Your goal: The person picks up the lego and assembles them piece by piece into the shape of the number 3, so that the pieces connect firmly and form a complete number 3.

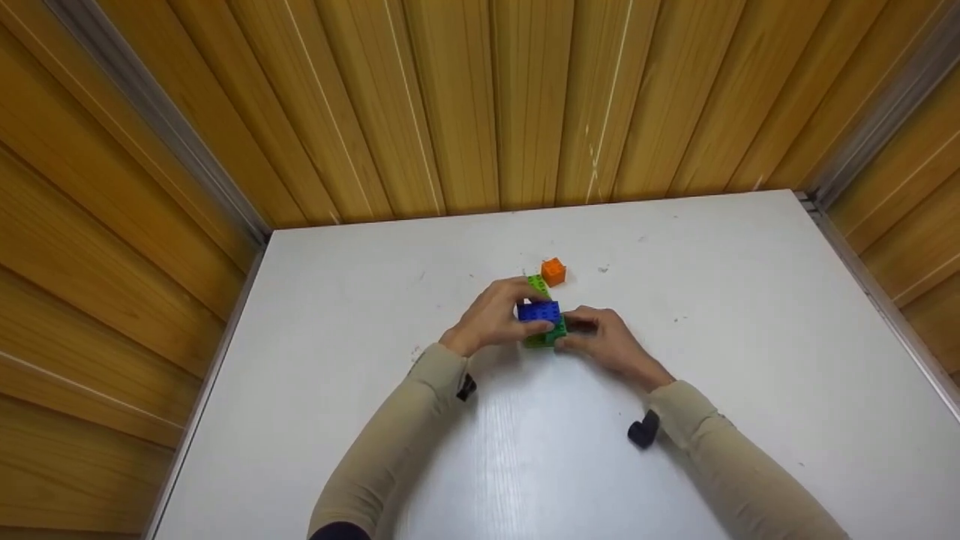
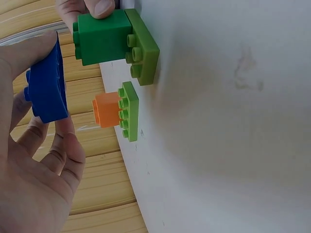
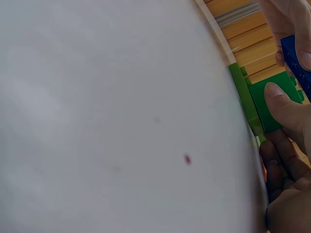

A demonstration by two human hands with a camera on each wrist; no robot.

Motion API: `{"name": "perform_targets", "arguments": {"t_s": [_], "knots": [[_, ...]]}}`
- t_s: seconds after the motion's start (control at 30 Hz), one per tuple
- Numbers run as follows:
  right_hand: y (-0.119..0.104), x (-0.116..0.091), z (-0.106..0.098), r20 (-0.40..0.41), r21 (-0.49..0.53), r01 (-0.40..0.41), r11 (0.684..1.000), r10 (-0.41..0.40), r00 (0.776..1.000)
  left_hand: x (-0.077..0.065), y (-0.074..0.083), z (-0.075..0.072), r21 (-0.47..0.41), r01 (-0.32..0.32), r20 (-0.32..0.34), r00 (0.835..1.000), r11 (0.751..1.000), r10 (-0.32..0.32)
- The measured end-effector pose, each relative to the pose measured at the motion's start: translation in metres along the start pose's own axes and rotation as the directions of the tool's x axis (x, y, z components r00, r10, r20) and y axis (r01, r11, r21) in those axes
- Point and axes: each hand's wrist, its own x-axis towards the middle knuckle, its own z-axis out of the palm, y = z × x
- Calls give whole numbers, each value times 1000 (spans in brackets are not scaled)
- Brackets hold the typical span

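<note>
Presently, on a smooth white tabletop (image 1: 337, 300), as follows. Item: a rectangular blue studded toy brick (image 1: 538, 310), plastic in look, pinched between thumb and fingertips of the left hand (image 1: 495, 311), the grip only as wide as the brick, the remaining fingers loosely curved. Position: raised off the tabletop, hollow side towards the studs of the next item, with a gap between in the left wrist view. Item: a dark green, cube-like studded brick (image 2: 104, 39), set on one end of a flat, light green studded plate (image 2: 147, 56), with bare studs at the plate's other end. Gripped by the right hand (image 1: 611, 341), thumb flat on one face, fingers curled towards the opposite face, opening no wider than the block. Item: a second flat lime-green plate (image 2: 130, 114), farther back on the tabletop. Item: an orange cube-shaped studded block (image 1: 553, 272), close to that second plate; whether seated on or just beside, impossible to tell. Surroundings: beige sleeves (image 1: 397, 420) on both arms; a small black device (image 1: 643, 430) at the right wrist; yellow-brown wood-patterned panels (image 1: 495, 105) behind and at both sides, joined by grey corner strips (image 1: 166, 112).
</note>
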Motion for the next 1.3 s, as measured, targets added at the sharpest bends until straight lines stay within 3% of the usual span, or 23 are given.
{"name": "perform_targets", "arguments": {"t_s": [0.27,1.3], "knots": [[3,1,1,-7,21,30,999,-30,1000,0,3,4,15,-41,-10,999,999,41],[3,0,3,-41,-5,62,998,-62,997,4,1,15,79,-63,-9,998,995,64]]}}
